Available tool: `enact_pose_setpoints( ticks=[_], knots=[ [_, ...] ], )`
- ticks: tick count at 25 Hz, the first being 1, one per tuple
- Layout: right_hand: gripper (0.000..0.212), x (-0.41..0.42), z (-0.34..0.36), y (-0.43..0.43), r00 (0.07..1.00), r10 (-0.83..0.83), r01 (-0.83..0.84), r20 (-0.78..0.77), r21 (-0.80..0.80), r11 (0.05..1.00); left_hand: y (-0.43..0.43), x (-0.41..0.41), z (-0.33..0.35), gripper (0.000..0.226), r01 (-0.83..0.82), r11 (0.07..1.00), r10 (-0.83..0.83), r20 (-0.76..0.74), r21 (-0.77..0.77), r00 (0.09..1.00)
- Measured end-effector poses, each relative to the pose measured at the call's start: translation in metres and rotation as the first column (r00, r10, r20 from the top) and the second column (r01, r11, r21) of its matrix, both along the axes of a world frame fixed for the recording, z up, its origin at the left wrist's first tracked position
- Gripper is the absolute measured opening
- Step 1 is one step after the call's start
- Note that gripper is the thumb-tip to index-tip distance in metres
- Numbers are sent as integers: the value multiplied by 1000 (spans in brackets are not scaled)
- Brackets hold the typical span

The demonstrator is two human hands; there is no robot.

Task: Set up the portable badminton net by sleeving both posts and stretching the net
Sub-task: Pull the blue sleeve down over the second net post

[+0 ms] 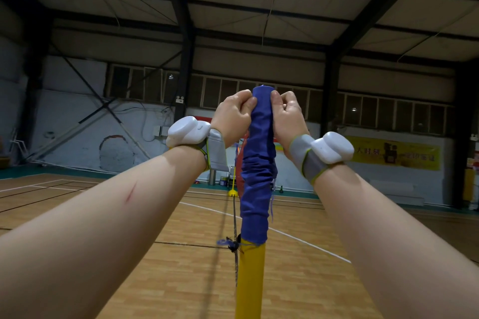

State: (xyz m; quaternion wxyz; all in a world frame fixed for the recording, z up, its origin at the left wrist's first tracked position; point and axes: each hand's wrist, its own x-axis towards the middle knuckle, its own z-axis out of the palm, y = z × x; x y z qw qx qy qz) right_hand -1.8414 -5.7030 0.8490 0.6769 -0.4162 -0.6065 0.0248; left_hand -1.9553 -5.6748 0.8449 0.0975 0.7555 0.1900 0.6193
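A yellow post [250,280] stands upright right in front of me. A blue fabric sleeve [258,179] of the net covers its upper part, bunched in folds, and ends a little above the bare yellow section. My left hand [234,115] pinches the sleeve's top edge from the left. My right hand [286,114] pinches it from the right. A dark net cord [235,246] with a knot and loose blue threads hangs beside the post on the left. Some red net [239,160] shows behind the sleeve.
A second yellow post base [232,192] stands far across the wooden court floor [181,254] with white lines. White walls, a yellow banner [396,153] at right, dark steel columns and a small cone [281,189] lie beyond.
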Motion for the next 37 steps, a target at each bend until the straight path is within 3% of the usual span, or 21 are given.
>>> enact_pose_setpoints(
  ticks=[6,15,25,27,31,34,37],
  knots=[
    [30,3,-6,-7,1000,7,-9,26,84,996,-3,-2,-7,39,6,1000,-4,-71,28,997],
    [21,10,-45,-19,992,-14,10,122,30,999,-3,-4,-47,25,28,1000,-28,-98,4,995],
    [23,13,-54,-28,979,-29,26,200,17,1000,-10,-8,-49,23,13,995,-16,-31,-95,999],
    [23,14,-49,-30,983,-26,28,179,-13,1000,-14,-6,-40,11,8,996,-7,16,-91,1000],
    [22,19,-33,-27,1000,-4,3,-30,-30,1000,-20,-6,-20,17,-39,997,44,84,-61,995],
    [29,19,-18,-21,992,-128,128,-7,-14,992,-17,-4,-9,11,-43,995,56,141,-89,988],
    [27,9,-2,-19,995,-91,91,-41,2,996,-12,4,-4,20,-32,995,44,134,-92,990]
  ],
)
